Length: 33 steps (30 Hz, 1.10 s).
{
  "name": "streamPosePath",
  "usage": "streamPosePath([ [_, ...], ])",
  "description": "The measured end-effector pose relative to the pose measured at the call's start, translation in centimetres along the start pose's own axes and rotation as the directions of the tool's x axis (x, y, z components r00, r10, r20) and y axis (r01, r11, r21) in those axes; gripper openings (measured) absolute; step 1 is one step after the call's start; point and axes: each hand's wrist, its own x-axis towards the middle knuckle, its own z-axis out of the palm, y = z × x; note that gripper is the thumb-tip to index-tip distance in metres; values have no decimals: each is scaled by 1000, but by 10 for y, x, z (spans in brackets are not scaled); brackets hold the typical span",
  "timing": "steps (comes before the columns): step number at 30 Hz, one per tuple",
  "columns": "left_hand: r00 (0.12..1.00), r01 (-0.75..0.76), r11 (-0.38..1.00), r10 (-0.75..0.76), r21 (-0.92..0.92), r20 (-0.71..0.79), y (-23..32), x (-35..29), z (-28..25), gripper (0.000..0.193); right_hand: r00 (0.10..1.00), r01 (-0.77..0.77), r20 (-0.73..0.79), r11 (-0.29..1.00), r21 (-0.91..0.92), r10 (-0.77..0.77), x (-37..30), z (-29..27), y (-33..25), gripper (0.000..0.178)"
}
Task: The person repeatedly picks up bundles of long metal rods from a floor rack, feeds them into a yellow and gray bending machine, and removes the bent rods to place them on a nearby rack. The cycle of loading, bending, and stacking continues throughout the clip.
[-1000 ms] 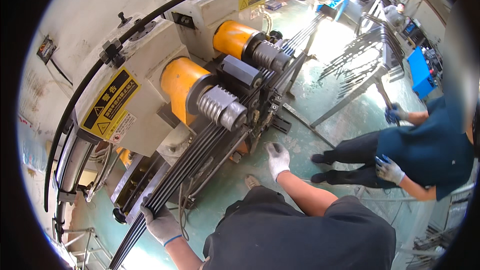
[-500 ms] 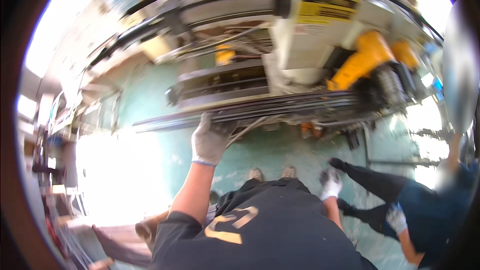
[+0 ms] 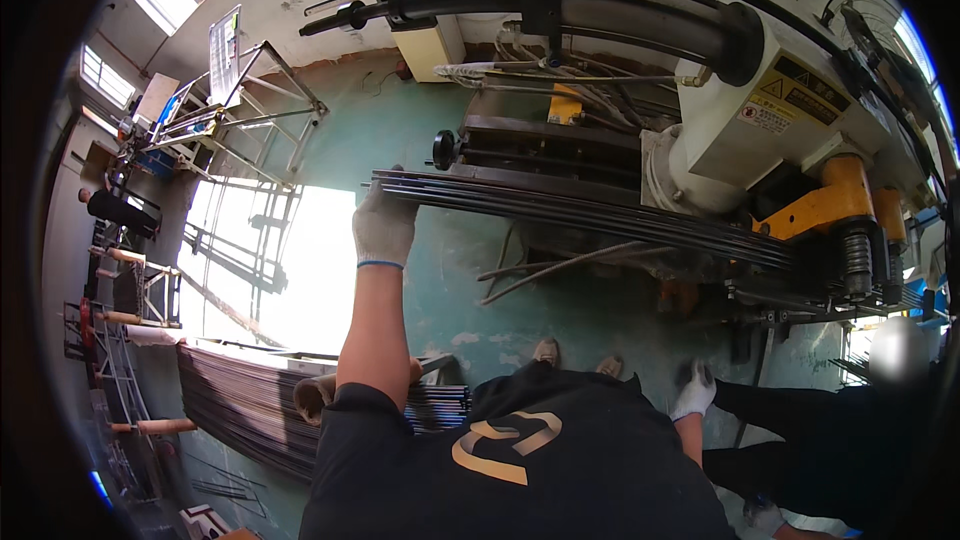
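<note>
My left hand (image 3: 385, 225), in a whitish knitted glove, is closed around the left end of a bundle of several long, thin dark metal rods (image 3: 560, 212). The bundle runs to the right along the machine's front, and its far end disappears among the machine's dark parts. Low by my right side hangs my gloved right hand (image 3: 693, 395), apart from the rods. No object shows in it, and its fingers look loosely extended, partly in shadow.
The machine (image 3: 800, 110) has a yellow arm (image 3: 825, 202), a coiled spring (image 3: 857, 262) and a black handwheel (image 3: 445, 148). Behind my left arm lies a large stack of long bars (image 3: 240, 395). A co-worker in dark clothes (image 3: 850, 440) stands close at right. A metal frame (image 3: 250, 105) stands far left.
My view has turned left and sharpened. My left hand has shifted along the rods to their left end. My right hand still hangs at my side.
</note>
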Motion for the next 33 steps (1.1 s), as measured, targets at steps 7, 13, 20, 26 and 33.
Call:
streamPosePath([
  [7, 997, -56, 977, 66, 206, -39, 4, 11, -8, 44, 998, -25, 64, 999, -33, 27, -6, -17, 8, 52],
  [13, 986, -107, 952, 138, 288, -88, 6, 0, -1, 58, 997, -53, 64, 999, 12, 52, -14, -17, -2, 50],
  [20, 991, -81, 959, 106, 272, -79, 2, -23, 13, 52, 999, -48, 0, 996, 72, 48, -2, -25, 24, 41],
  [26, 994, -93, 955, 107, 281, -35, 0, 20, -20, 45, 999, 41, 1, 994, -105, -41, 9, -28, 37, 50],
  [33, 995, -95, 924, 78, 370, 61, 6, 31, -45, 41, 995, 99, 26, 977, -190, -96, -24, -4, -8, 38],
])
